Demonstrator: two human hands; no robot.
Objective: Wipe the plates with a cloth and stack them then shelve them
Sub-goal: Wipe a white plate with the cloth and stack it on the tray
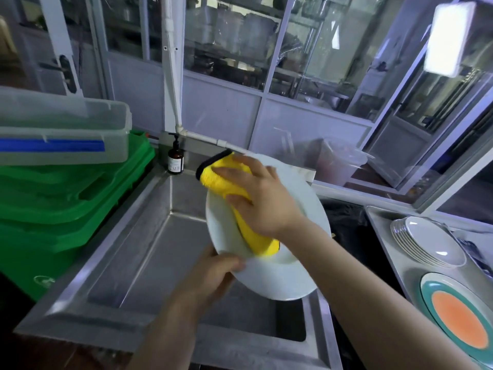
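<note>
You are standing over a stainless steel sink [149,244], its dry basin lying straight below your hands. Behind it, a glazed partition [266,76] with pale panels is closing off a storeroom of shelves and bins, and a white pipe [173,76] is running down the wall to the sink's back edge. A brown pump bottle [175,157] is standing at the back left corner. To your left, green crates [66,198] are sitting stacked beside the sink, with a clear plastic tub [61,129] resting on top of them. To your right, on the steel counter [384,236], a stack of white plates [426,243] is leaning, and nearer to you an orange plate with a teal rim [460,316] is lying flat.

The white plate [277,279] is being held tilted above the basin — your left hand [210,276] is gripping its near lower edge, thumb curled over the rim and fingers hidden behind. Your right hand [261,198] is reaching across from the right with the palm down, fingers spread and lying fairly flat, pressing the yellow cloth [221,180] against the plate's face. The cloth — black-edged at its far end — is stretching from the plate's upper rim down toward its middle, under your palm.
</note>
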